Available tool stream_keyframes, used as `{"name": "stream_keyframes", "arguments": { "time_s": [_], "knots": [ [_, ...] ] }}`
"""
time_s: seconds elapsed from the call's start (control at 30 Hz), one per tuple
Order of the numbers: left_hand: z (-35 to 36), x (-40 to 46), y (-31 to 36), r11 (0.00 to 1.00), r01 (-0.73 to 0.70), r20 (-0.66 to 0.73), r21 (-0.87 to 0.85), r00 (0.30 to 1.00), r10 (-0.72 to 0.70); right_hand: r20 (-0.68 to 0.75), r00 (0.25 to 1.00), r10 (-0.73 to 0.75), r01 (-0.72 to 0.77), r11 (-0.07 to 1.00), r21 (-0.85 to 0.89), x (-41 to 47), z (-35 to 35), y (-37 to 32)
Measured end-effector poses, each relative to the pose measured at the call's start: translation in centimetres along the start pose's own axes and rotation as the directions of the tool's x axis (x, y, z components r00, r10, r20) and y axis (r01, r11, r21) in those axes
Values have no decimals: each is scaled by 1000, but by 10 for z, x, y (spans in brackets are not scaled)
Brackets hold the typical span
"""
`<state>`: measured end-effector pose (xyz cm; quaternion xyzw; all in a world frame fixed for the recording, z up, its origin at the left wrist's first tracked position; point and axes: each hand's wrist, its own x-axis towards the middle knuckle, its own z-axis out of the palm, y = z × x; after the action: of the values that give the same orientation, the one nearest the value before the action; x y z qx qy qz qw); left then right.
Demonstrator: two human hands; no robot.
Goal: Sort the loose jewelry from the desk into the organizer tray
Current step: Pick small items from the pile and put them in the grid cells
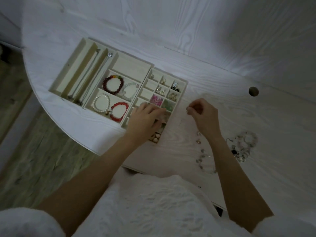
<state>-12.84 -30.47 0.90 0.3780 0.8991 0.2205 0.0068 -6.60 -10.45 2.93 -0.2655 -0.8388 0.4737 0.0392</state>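
Observation:
A cream organizer tray (119, 57) lies on the white desk (222, 108), with bracelets, thin necklaces and earrings in its compartments. My left hand (145, 118) lies over the tray's small near compartments, fingers reaching into them; what the fingertips touch is hidden. My right hand (203, 113) hovers just right of the tray, thumb and forefinger pinched together on something too small and thin to name. A beaded strand (202, 157) lies loose on the desk below that hand. A heap of pale jewelry (244, 147) sits further right.
A round cable hole (253, 91) is in the desk at the right. The desk's curved left edge (56, 115) drops to a wooden floor (34, 151). My white clothing (150, 206) fills the bottom of the view.

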Motion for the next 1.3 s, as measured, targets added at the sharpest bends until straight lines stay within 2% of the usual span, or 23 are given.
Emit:
{"name": "stream_keyframes", "arguments": {
  "time_s": [0.07, 0.13, 0.23, 0.33, 0.53, 0.67, 0.73, 0.87, 0.97, 1.07, 1.2, 1.3],
  "knots": [
    [-12, -1, -16, 987, 150, -67, -57, 986, -153, -18, 994, -112, 112, 994, 2, 19, 4, -16],
    [-21, -6, -37, 943, 316, -106, -101, 939, -326, -35, 983, -181, 181, 983, -17, 42, 13, -31],
    [-25, -7, -66, 892, 429, -51, -140, 897, -440, 11, 981, -192, 192, 975, -110, 77, 33, -46],
    [-25, -4, -78, 895, 430, 5, -123, 902, -433, 69, 980, -186, 197, 950, -242, 91, 48, -50],
    [-22, -1, -80, 927, 365, -3, -91, 930, -367, 48, 977, -207, 210, 903, -376, 86, 58, -43],
    [-23, -3, -79, 920, 370, -8, -132, 927, -374, 38, 959, -281, 245, 751, -613, 91, 61, -48],
    [-24, -4, -78, 915, 376, -8, -144, 925, -381, -10, 926, -378, 276, 693, -666, 90, 60, -49],
    [-24, -4, -78, 913, 379, -10, -153, 923, -385, -129, 862, -490, 300, 697, -651, 85, 55, -48],
    [-23, -5, -79, 913, 376, -4, -160, 924, -382, -32, 877, -480, 354, 688, -633, 85, 55, -42],
    [-23, -6, -79, 921, 358, -11, -155, 931, -364, 60, 900, -432, 350, 633, -690, 87, 58, -36],
    [-21, -7, -79, 918, 366, -8, -154, 928, -372, 93, 907, -411, 336, 574, -747, 88, 62, -33],
    [-21, -7, -79, 913, 377, 3, -157, 925, -381, 93, 927, -362, 309, 601, -738, 84, 66, -34]
  ]
}}
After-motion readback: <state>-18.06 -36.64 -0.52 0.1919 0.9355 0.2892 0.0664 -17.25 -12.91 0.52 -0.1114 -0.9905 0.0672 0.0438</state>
